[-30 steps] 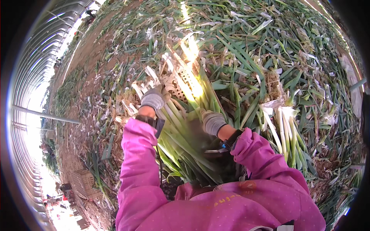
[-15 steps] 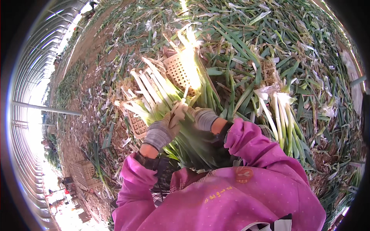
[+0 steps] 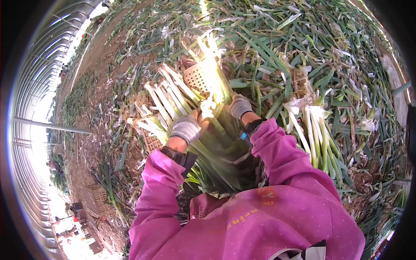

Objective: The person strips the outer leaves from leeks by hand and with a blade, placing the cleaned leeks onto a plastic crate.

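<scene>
A thick bundle of leeks [image 3: 167, 102] lies before me, white root ends pointing away and green leaves toward my lap. My left hand [image 3: 187, 127], in a grey-and-white glove, is bent over the stalks at the middle of the bundle. Its fingertips are washed out by sun glare and look closed, but what they hold is unclear. My right hand [image 3: 239, 106], gloved alike, is closed around the side of a sunlit leek [image 3: 223, 84] at the right of the bundle; its fingers are partly hidden. Beneath the leeks shows a beige perforated plastic crate [image 3: 193, 79].
A smaller leek bunch [image 3: 318, 125] lies to my right with its leaves toward me. Cut leaves and peelings [image 3: 277, 39] cover the ground. Another crate [image 3: 95, 199] stands at the left, near the curved greenhouse frame [image 3: 37, 78] and a metal pole [image 3: 52, 125].
Both hands have moved a little farther from my body. My right hand has shifted up and right onto the sunlit leek, and the hands are farther apart.
</scene>
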A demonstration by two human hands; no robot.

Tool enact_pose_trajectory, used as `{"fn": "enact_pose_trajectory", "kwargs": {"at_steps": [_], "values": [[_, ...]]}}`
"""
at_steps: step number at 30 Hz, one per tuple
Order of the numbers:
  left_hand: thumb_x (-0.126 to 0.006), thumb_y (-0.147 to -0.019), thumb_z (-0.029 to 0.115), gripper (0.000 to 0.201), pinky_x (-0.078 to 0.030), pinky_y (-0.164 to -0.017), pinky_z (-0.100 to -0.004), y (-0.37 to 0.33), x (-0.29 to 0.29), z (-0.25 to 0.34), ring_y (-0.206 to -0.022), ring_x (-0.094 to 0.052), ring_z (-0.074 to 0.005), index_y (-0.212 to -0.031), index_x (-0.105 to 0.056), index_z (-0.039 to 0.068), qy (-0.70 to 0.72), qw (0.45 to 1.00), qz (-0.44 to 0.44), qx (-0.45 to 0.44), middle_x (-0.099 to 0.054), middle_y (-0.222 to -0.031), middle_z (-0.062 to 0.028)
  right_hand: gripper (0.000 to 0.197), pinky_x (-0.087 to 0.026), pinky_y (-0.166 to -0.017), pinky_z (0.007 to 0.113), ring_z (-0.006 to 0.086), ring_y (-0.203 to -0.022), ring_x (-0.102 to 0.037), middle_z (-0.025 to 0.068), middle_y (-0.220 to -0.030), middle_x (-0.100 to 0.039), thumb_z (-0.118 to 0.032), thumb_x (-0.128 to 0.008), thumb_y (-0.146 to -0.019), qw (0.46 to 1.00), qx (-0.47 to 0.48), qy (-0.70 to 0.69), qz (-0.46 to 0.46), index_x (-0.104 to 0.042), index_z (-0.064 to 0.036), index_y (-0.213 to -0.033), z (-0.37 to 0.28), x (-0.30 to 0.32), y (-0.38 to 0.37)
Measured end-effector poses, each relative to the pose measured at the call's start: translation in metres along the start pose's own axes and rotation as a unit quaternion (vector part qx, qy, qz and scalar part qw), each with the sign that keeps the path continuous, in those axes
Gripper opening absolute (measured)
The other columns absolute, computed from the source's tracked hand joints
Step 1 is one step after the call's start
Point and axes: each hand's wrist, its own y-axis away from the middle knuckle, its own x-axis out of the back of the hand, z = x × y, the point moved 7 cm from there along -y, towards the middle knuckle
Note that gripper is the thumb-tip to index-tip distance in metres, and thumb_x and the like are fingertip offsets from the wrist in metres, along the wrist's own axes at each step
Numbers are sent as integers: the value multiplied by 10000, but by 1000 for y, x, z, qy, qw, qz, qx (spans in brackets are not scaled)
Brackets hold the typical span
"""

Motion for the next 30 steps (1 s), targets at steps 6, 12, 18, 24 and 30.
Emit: {"fn": "enact_pose_trajectory", "kwargs": {"at_steps": [6, 12, 18, 24, 30], "values": [[-560, -797, 472, 531, -463, -804, -435, -1, 12, 11, -917, -597, -371, -1130, -519, 60, -41, 998, -37, 18, -628, -940, -215, 662, -484, -838, 422, 349, -1015, -578, 209, -1145, -557, -332, -688, -706, 1000, 5, -12, 8, -457, -54, -1262, 7, 0, -2], [-612, -796, 396, 489, -467, -783, -411, -47, 30, -11, -916, -597, -370, -1123, -550, 38, -40, 998, 41, 20, -626, -942, -216, 668, -479, -835, 423, 351, -1002, -577, 203, -1106, -563, -305, -669, -727, 998, 52, -16, 44, -418, -66, -1297, 6, -8, -3], [-558, -811, 429, 540, -446, -881, -411, -66, 46, -21, -1020, -567, -356, -1200, -512, 57, -12, 997, 50, 60, -607, -1084, -192, 687, -472, -847, 417, 352, -1006, -572, 217, -1133, -546, -302, -676, -729, 999, 32, -20, -1, -399, -64, -1311, -4, 0, 6], [-549, -832, 435, 499, -490, -726, -428, 20, 39, 13, -797, -629, -349, -1206, -468, 114, 2, 992, -108, 61, -637, -912, -186, 753, -395, -972, 369, 356, -1142, -476, 221, -1224, -479, -271, -714, -681, 989, 129, -55, 55, -383, -32, -1314, -1, -27, 2], [-617, -788, 372, 512, -498, -704, -406, 61, 14, 14, -779, -626, -344, -1211, -505, 106, 4, 998, -65, -20, -636, -825, -185, 692, -407, -973, 374, 367, -1119, -493, 237, -1192, -496, -277, -730, -656, 991, 102, -57, 67, -431, 19, -1205, -5, -26, -5]]}}
